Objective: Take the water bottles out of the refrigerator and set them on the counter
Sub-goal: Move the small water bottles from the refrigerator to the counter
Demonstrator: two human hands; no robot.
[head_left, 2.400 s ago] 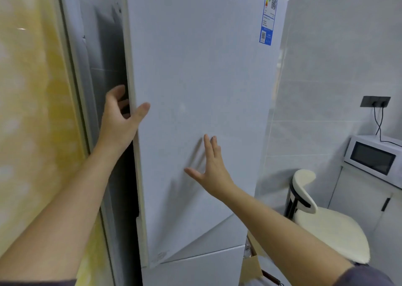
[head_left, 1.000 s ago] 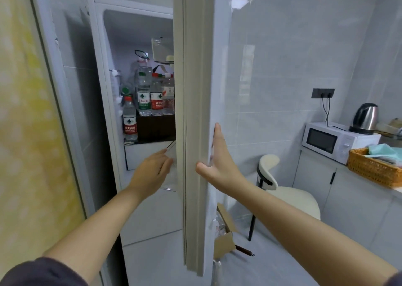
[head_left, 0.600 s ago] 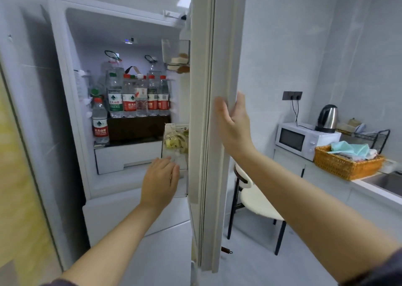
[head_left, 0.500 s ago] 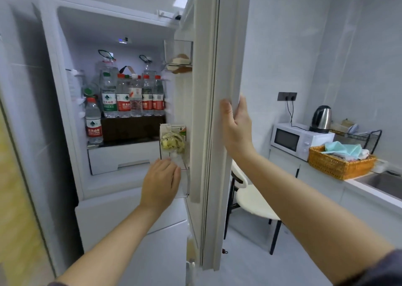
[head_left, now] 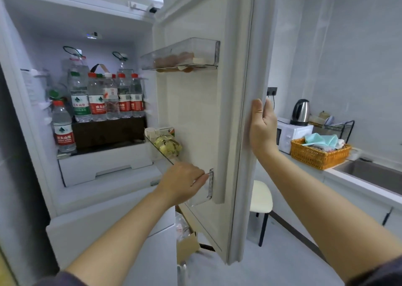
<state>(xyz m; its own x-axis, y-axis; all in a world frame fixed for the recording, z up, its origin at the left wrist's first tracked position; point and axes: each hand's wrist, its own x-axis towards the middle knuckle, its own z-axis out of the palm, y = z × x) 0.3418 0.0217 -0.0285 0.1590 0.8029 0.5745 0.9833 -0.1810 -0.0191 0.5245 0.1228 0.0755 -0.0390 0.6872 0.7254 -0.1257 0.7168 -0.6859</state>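
Observation:
The refrigerator stands open, its door [head_left: 195, 103] swung out to the right. Several water bottles [head_left: 108, 98] with red and green labels stand in a row on a dark box on the shelf, larger bottles behind them. One more red-labelled bottle [head_left: 63, 127] stands lower, at the shelf's left end. My right hand [head_left: 261, 129] grips the door's outer edge, thumb on the inner side. My left hand [head_left: 185, 183] rests with loosely bent fingers against the clear lower door bin and holds nothing. The counter [head_left: 339, 175] runs along the right wall.
On the counter sit a white microwave [head_left: 291, 135] with a steel kettle [head_left: 301, 111] on it, an orange wicker basket [head_left: 319, 155] and a sink [head_left: 374, 172]. A cream stool [head_left: 261, 198] stands behind the door. A cardboard box [head_left: 187, 246] lies on the floor below it.
The door has swung from shut to wide open, showing the bottles. My right hand moved from the door's face to gripping its edge; my left hand followed the inner side to the lower bin.

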